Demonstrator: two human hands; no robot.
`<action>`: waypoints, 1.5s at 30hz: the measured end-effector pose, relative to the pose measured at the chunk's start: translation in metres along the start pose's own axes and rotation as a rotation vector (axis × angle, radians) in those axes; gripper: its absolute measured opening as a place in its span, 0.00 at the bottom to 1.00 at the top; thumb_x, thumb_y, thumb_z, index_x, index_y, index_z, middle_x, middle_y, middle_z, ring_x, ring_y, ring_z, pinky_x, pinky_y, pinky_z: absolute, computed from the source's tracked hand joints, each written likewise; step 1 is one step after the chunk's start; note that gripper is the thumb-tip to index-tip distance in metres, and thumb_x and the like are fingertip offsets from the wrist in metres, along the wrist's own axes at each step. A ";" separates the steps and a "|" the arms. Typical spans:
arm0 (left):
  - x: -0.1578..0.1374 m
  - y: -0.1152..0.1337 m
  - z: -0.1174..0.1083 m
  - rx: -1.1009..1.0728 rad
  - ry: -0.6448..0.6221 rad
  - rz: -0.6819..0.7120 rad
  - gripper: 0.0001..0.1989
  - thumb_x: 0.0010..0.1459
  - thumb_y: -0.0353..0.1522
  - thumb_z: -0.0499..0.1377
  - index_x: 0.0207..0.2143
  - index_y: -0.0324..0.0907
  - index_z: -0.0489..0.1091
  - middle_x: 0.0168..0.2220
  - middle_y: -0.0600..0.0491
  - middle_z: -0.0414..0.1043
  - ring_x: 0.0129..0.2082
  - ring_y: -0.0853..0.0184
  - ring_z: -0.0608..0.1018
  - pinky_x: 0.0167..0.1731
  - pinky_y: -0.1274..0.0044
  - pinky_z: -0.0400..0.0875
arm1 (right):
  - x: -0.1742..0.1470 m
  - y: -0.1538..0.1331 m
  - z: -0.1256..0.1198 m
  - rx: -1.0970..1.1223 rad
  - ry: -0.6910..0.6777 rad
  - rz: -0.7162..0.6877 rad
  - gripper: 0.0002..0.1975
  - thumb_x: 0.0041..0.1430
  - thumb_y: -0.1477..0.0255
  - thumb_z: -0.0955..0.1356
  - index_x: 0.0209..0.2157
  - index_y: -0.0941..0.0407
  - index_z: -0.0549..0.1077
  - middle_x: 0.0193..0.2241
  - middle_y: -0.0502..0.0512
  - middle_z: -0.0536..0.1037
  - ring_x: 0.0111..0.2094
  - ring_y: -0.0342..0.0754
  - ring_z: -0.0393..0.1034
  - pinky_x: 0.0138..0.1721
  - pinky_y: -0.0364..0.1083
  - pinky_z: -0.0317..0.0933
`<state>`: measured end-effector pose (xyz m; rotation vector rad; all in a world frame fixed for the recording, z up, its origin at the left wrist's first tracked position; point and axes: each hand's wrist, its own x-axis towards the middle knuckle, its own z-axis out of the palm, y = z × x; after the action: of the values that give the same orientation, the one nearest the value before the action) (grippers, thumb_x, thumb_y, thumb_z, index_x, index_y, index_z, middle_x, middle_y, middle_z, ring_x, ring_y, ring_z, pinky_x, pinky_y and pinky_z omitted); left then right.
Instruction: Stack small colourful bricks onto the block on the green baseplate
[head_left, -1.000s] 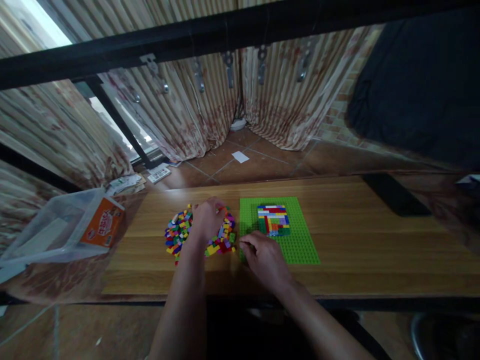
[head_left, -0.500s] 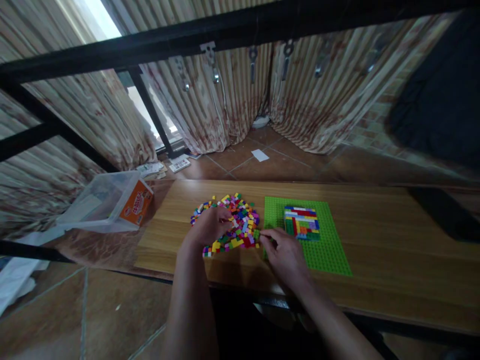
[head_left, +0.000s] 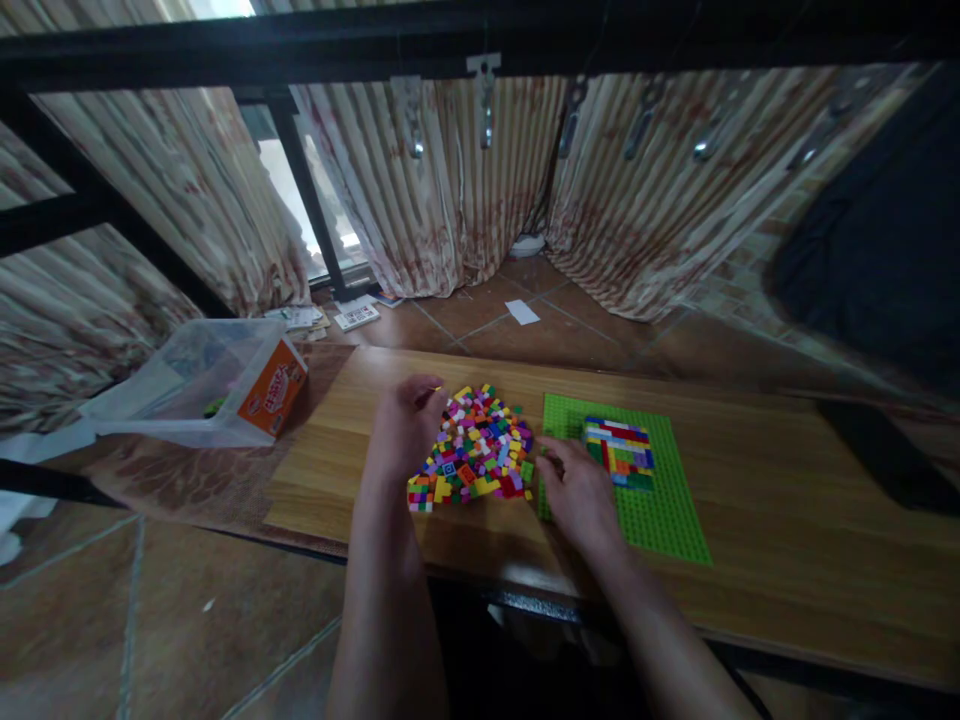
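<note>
A heap of small coloured toy bricks (head_left: 487,440) lies on the wooden table. My left hand (head_left: 409,430) is over the heap's left edge, fingers bent together; a speck of yellow shows by the fingertips, too small to name. Between the heap and the green baseplate (head_left: 675,520) is my right hand (head_left: 581,495), its thumb and forefinger curved but apart, with nothing visible between them. A green brick (head_left: 527,470) lies just left of those fingertips. On the baseplate sits a low, multicoloured brick build (head_left: 621,452), right of my right hand.
A clear plastic box (head_left: 202,400) with an orange label stands at the table's left, a small green thing inside. A dark flat object (head_left: 892,455) lies on the right of the wooden tabletop (head_left: 795,540). A black bar with hanging clips (head_left: 480,45) crosses above.
My left hand has moved from over the middle of the heap to its left edge, uncovering bricks. My right fingertips have come away from the green brick. The camera view has shifted slightly.
</note>
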<state>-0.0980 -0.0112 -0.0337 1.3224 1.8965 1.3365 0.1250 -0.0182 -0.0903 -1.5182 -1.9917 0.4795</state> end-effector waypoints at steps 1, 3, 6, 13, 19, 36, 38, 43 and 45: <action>0.000 0.001 0.000 -0.017 0.002 -0.001 0.12 0.52 0.33 0.59 0.38 0.37 0.75 0.28 0.52 0.76 0.27 0.68 0.76 0.27 0.80 0.67 | 0.002 -0.001 0.001 -0.025 -0.014 0.005 0.15 0.61 0.73 0.61 0.46 0.58 0.74 0.39 0.59 0.76 0.39 0.51 0.72 0.42 0.50 0.64; 0.000 0.003 0.001 -0.026 0.002 0.009 0.12 0.52 0.33 0.59 0.37 0.37 0.75 0.28 0.52 0.76 0.28 0.68 0.76 0.28 0.80 0.67 | 0.005 -0.003 0.003 -0.074 -0.036 0.014 0.15 0.61 0.73 0.62 0.47 0.56 0.74 0.39 0.58 0.76 0.39 0.51 0.71 0.42 0.49 0.63; -0.001 0.005 0.001 -0.021 0.002 0.008 0.11 0.51 0.33 0.59 0.36 0.37 0.75 0.28 0.52 0.76 0.28 0.69 0.75 0.28 0.80 0.67 | 0.008 -0.005 0.004 -0.123 -0.052 0.023 0.14 0.62 0.72 0.62 0.46 0.53 0.75 0.38 0.57 0.75 0.38 0.50 0.71 0.40 0.48 0.63; 0.000 0.003 0.001 -0.164 0.059 -0.018 0.11 0.48 0.34 0.61 0.35 0.37 0.75 0.28 0.52 0.76 0.27 0.69 0.75 0.28 0.79 0.66 | 0.009 -0.007 0.005 -0.147 -0.084 0.032 0.12 0.62 0.70 0.64 0.44 0.52 0.76 0.39 0.56 0.74 0.36 0.48 0.71 0.37 0.45 0.62; 0.000 0.009 -0.003 -0.322 0.175 -0.068 0.09 0.47 0.32 0.62 0.32 0.37 0.75 0.25 0.53 0.74 0.24 0.71 0.72 0.25 0.80 0.64 | 0.005 -0.004 0.001 -0.082 -0.091 -0.015 0.12 0.62 0.70 0.63 0.42 0.54 0.76 0.39 0.56 0.75 0.38 0.49 0.71 0.40 0.46 0.62; 0.002 0.018 -0.039 -0.943 0.817 -0.156 0.10 0.41 0.31 0.62 0.29 0.37 0.71 0.22 0.58 0.68 0.19 0.78 0.66 0.22 0.84 0.59 | 0.060 -0.067 0.028 -0.288 -0.231 -0.056 0.12 0.61 0.65 0.64 0.38 0.53 0.77 0.37 0.56 0.77 0.35 0.50 0.72 0.33 0.46 0.58; 0.002 0.020 -0.036 -0.948 0.786 -0.161 0.10 0.41 0.31 0.63 0.29 0.37 0.71 0.22 0.58 0.68 0.19 0.78 0.66 0.23 0.84 0.60 | 0.062 -0.069 0.031 -0.317 -0.249 -0.044 0.11 0.60 0.66 0.64 0.36 0.53 0.77 0.37 0.56 0.78 0.36 0.50 0.72 0.33 0.45 0.57; 0.002 0.016 -0.032 -0.777 0.535 -0.204 0.10 0.43 0.34 0.63 0.29 0.38 0.72 0.24 0.56 0.70 0.21 0.77 0.67 0.24 0.83 0.60 | 0.065 -0.068 0.033 -0.303 -0.266 -0.067 0.10 0.60 0.69 0.63 0.35 0.53 0.77 0.35 0.57 0.79 0.38 0.52 0.73 0.36 0.46 0.59; 0.001 0.014 -0.029 -0.594 0.317 -0.222 0.10 0.46 0.36 0.62 0.27 0.37 0.72 0.24 0.55 0.71 0.22 0.75 0.68 0.24 0.82 0.60 | 0.063 -0.067 0.032 -0.255 -0.224 -0.092 0.10 0.60 0.71 0.63 0.37 0.54 0.77 0.37 0.57 0.79 0.40 0.52 0.73 0.39 0.47 0.60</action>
<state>-0.1152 -0.0228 -0.0093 0.6169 1.5750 1.8715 0.0431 0.0246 -0.0596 -1.5710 -2.3607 0.3822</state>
